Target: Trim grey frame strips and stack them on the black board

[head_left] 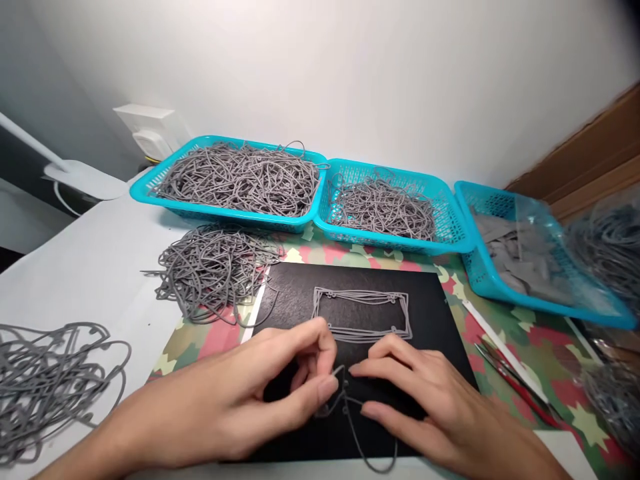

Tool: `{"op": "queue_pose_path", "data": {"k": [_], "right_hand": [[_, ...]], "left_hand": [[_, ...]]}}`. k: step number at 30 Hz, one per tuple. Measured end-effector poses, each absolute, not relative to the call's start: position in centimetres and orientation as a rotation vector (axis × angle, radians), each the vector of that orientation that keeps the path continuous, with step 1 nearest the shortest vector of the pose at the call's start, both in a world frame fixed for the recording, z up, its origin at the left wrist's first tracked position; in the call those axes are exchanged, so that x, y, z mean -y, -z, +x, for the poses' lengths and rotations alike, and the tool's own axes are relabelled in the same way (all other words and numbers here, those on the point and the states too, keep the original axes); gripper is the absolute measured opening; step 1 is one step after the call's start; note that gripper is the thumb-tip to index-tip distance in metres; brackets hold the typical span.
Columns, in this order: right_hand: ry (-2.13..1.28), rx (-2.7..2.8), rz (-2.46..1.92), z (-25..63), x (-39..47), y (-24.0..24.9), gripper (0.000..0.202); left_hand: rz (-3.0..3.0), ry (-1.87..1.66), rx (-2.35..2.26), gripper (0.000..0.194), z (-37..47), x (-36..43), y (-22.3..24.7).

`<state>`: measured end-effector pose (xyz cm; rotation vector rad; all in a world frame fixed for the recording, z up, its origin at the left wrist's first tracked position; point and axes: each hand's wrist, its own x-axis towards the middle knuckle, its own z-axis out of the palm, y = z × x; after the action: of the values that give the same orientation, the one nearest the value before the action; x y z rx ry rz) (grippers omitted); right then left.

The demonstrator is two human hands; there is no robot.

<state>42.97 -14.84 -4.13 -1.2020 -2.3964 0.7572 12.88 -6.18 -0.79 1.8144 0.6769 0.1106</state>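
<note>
My left hand (280, 387) pinches a thin grey rubber gasket (356, 440) between thumb and fingers. The gasket is twisted, with small round tabs along it, and its loose loop hangs over the lower part of a black board (290, 293). Just to the right, my right hand (425, 400) has its thumb and fingers apart. Its thumb tip is close to a strand of the gasket; whether they touch I cannot tell. Farther back on the board, several gaskets laid as a rectangular stack (363, 294) show tabs near their corners.
Tangled gaskets fill a blue basket (240, 215) and partly fill another basket (395, 241). A third basket (480, 283) holds grey flat pieces. Loose gasket piles (215, 273) lie left of the board. Red-handled tweezers (525, 393) and a white strip (505, 350) rest at right.
</note>
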Motion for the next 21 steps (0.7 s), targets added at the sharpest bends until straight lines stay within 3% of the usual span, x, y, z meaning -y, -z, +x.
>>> {"op": "queue_pose_path", "data": {"k": [2,7,14,21], "right_hand": [[-0.783,2.391,-1.229,42.5,14.9,4.4,0.028],[-0.766,2.408,-1.203,41.9,15.0,5.0,0.030],[-0.818,2.438,-1.200,42.7,15.0,4.6,0.011],[-0.924,2.374,-1.266,43.4,14.4,3.6,0.011]], "left_hand": [[1.725,-0.119,-0.665,0.030,12.7,6.0,0.8],[1.784,-0.079,-0.699,0.027,12.0,5.9,0.9],[2.030,0.146,-0.811,0.024,9.3,4.2,0.9],[2.091,0.057,-0.881,0.021,8.5,3.9,1.9]]}}
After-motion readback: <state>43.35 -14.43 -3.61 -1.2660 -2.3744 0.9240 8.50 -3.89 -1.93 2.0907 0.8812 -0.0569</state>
